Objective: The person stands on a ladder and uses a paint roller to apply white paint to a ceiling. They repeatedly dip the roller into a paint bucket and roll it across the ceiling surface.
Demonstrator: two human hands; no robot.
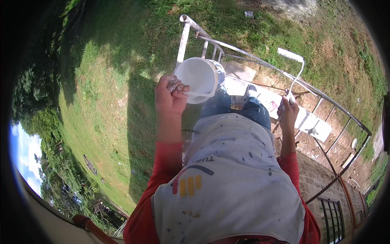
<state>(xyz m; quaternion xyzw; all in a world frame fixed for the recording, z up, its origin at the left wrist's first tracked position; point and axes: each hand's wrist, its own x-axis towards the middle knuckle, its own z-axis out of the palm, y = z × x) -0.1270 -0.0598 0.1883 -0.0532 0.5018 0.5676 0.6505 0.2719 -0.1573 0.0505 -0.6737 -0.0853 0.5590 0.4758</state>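
Observation:
My left hand [172, 91], fingers streaked with pale paint, grips a white plastic bucket [197, 75] by its handle and near side. The bucket is tipped so its pale interior shows. My right hand [287, 109] is closed around the handle of a paint roller [290, 54], whose white sleeve is raised up and to the right. Below both hands, my shoe [251, 90] rests on a pale plank [304, 120] inside a metal scaffold [254, 53]. A paint-spattered white garment covers my front.
Far below is grass [93, 97] with bare dirt patches. A stone wall [321, 179] with a barred window [331, 219] runs at the lower right. Trees [44, 118] stand at the left, and an orange-brown pipe [91, 229] crosses the lower left.

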